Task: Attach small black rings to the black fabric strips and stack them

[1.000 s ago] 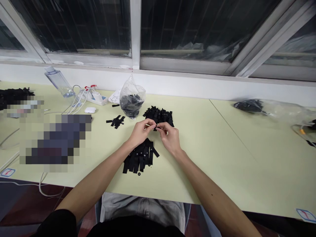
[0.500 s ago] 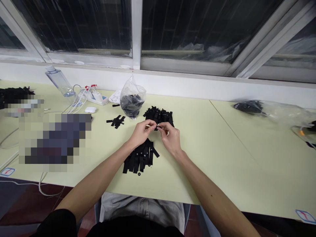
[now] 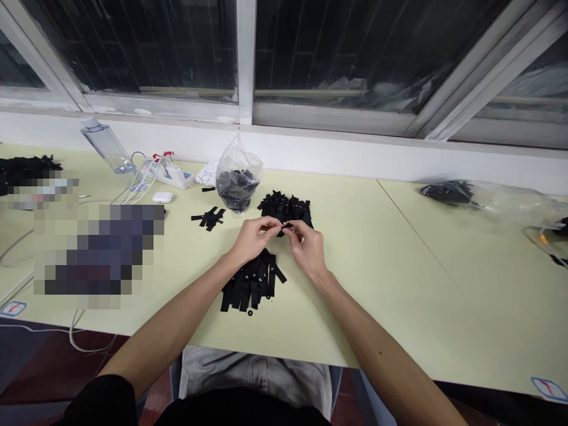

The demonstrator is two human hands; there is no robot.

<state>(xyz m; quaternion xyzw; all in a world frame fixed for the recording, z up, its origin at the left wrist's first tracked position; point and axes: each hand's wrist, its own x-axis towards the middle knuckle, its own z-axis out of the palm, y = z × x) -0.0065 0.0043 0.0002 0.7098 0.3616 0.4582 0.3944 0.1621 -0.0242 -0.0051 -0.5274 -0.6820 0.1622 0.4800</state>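
My left hand (image 3: 255, 238) and my right hand (image 3: 306, 245) meet fingertip to fingertip over the table, both pinched closed. Between them is a small black strip (image 3: 283, 228), mostly covered by the fingers. Just behind the hands lies a pile of black strips (image 3: 286, 206). Nearer to me, partly under my left wrist, is another heap of black strips (image 3: 252, 284) with small pale marks on them. A small black ring (image 3: 250, 313) rests at that heap's front edge.
Behind my left hand stands a clear plastic bag (image 3: 238, 186) of black pieces, with a few loose strips (image 3: 208, 218) beside it. Farther left are a white earphone case (image 3: 163, 197), a power strip (image 3: 175, 176) and a water bottle (image 3: 109, 148). Another plastic bag (image 3: 501, 201) lies at the right.
Both hands stay almost in the same place. Only the fingertips have shifted slightly around the small black strip.
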